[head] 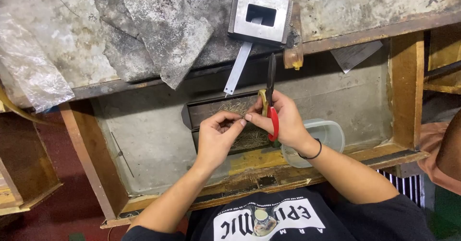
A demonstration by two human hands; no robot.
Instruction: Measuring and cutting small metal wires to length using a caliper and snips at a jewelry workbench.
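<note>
My right hand (283, 121) grips red-handled long-nose pliers (271, 85), jaws pointing up toward the bench edge. My left hand (217, 135) is pinched against my right fingertips, with something too small to make out between thumb and forefinger. Both hands hover over a dark tray (204, 109) filled with thin gold-coloured wire pieces (237, 107). A black band circles my right wrist.
A square steel block with a rectangular hole (259, 16) rests on a metal strip (238, 70) on the worn bench top. Crumpled grey sheets (158, 30) and clear plastic (26, 68) lie at left. A clear plastic container (326, 133) sits by my right wrist.
</note>
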